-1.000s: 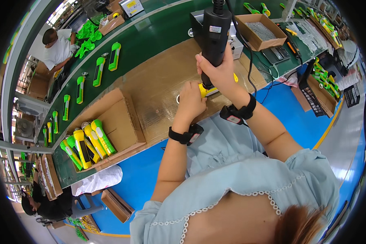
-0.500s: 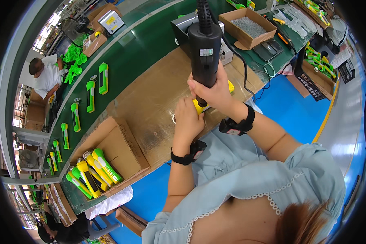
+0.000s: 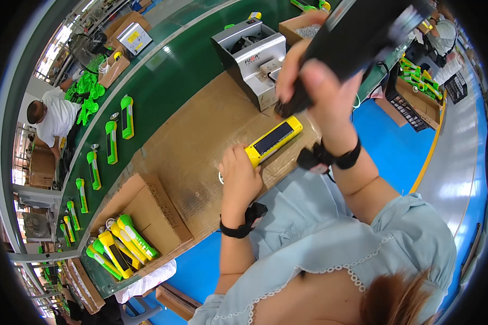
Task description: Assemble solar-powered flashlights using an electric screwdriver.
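A yellow flashlight (image 3: 279, 135) with a dark solar panel lies on the cardboard sheet (image 3: 184, 135) before me. My left hand (image 3: 240, 176) is closed around its ring end. My right hand (image 3: 328, 92) grips a black electric screwdriver (image 3: 358, 40), raised above and to the right of the flashlight and partly blurred. The tool's tip is apart from the flashlight. Just beyond stands a silver metal box (image 3: 257, 62) with a dark opening in its top.
An open carton (image 3: 171, 203) at the left holds several green and yellow flashlights (image 3: 119, 246). More flashlights (image 3: 111, 142) stretch along the green conveyor (image 3: 165, 89). A cardboard box (image 3: 295, 27) of small metal pieces sits behind the screwdriver. Across the conveyor, a person in white (image 3: 54, 116) works.
My right hand has lifted the screwdriver off the flashlight, up and to the right. The solar panel and the silver box now show more fully. My left hand stays on the flashlight.
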Motion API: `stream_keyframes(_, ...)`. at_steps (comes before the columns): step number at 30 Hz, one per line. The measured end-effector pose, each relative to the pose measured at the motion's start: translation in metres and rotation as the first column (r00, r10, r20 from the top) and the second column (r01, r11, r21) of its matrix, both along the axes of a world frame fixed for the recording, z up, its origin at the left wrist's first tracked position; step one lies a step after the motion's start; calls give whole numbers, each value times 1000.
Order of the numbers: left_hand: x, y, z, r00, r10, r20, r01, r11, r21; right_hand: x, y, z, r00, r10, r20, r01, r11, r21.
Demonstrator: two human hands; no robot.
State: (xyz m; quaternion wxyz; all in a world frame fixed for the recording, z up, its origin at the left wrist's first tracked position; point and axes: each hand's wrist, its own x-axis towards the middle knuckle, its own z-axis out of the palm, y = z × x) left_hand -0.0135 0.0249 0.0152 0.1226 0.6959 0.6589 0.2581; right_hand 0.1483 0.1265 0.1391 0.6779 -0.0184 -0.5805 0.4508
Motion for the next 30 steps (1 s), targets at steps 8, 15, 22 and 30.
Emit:
stream_keyframes(8, -4, -2, 3, 1000, -16, -17, 15, 999, -38, -7, 96, -17, 930, -361, 72, 364, 931, -30)
stream_keyframes(15, -11, 0, -1, 997, -80, -11, 80, 996, -48, -14, 106, -18, 889, -366, 274, 393, 918, -50)
stream_keyframes(22, -11, 0, -3, 997, -71, 32, 72, 997, -24, -6, 55, -31, 910, -244, 334, 286, 955, -79)
stream_keyframes(30, -3, -10, -8, 999, -35, 0, 35, 999, 2, -52, -11, -43, 997, 1, 83, 13, 986, -166)
